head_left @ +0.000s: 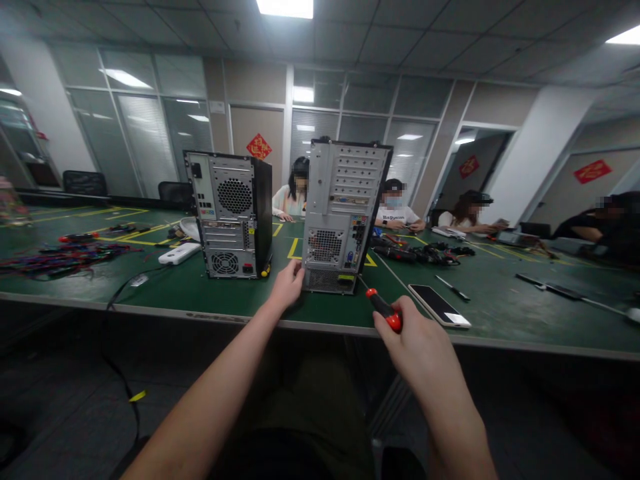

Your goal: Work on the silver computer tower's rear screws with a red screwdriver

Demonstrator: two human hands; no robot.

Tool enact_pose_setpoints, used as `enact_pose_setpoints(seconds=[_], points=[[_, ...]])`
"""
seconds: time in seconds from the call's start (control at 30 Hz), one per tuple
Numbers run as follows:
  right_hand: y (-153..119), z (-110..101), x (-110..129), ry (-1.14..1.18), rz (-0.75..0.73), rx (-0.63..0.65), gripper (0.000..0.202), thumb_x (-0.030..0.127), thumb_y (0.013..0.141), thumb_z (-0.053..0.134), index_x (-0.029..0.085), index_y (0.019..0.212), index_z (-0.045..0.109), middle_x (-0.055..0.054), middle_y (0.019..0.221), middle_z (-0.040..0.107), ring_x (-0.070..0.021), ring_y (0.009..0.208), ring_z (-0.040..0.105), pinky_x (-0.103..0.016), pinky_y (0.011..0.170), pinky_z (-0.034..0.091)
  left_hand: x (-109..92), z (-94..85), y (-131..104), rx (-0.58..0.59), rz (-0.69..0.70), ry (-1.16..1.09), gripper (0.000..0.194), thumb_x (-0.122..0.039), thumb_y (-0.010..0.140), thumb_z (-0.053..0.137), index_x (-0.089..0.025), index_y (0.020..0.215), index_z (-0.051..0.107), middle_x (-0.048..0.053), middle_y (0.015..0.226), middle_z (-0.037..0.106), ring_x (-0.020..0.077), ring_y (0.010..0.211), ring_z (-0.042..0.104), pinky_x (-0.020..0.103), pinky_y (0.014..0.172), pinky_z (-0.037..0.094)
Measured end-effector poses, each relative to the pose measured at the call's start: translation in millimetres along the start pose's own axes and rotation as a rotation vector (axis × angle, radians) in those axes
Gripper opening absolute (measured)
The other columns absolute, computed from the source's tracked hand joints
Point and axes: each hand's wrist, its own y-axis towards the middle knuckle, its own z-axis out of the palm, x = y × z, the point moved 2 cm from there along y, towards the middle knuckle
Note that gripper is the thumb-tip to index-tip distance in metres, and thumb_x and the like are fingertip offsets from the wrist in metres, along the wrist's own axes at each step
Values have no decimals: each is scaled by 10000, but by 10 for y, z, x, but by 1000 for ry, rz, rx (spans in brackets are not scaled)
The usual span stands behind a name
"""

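A computer tower (333,210) stands upright on the green table, its back panel with ports and slot covers facing me. My left hand (289,285) is at the tower's lower left edge, gripping it at the side; part of the fingers is hidden. My right hand (417,330) is closed around the red and black handle of a screwdriver (384,309). The screwdriver's thin shaft points up and left to the lower right corner of the back panel; whether the tip touches cannot be made out. A second computer tower (227,217) stands to the left, also back side on.
A phone (440,307) and a small dark tool (453,288) lie to the right. Black cables (425,253) are heaped behind them. Left are a white power strip (180,253) and coloured wires (65,257). Several people sit across the table (505,313).
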Motion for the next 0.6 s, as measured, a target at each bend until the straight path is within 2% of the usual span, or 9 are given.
enact_pose_setpoints(seconds=[0.23, 0.43, 0.6], points=[[44, -4, 10, 16, 61, -22, 218, 437, 1019, 505, 231, 949, 497, -34, 701, 632, -251, 687, 642, -296, 586, 271, 26, -2, 4, -2, 8, 6, 183, -266, 976, 487, -202, 1068, 631, 88, 1079, 736, 228, 998, 675, 340, 904, 503], [20, -14, 22, -14, 78, 7, 181, 412, 1002, 540, 245, 966, 481, -19, 731, 647, -244, 704, 661, -291, 585, 263, 47, -1, 3, 5, 7, 11, 188, -285, 980, 483, -207, 1071, 628, 82, 1079, 733, 221, 989, 671, 341, 896, 505], [33, 22, 51, -77, 108, 53, 160, 369, 1022, 499, 215, 1061, 477, -60, 828, 698, -255, 725, 695, -301, 587, 281, 33, -4, 7, 1, 2, 8, 181, -266, 972, 485, -207, 1069, 626, 81, 1081, 735, 220, 989, 671, 342, 911, 500]])
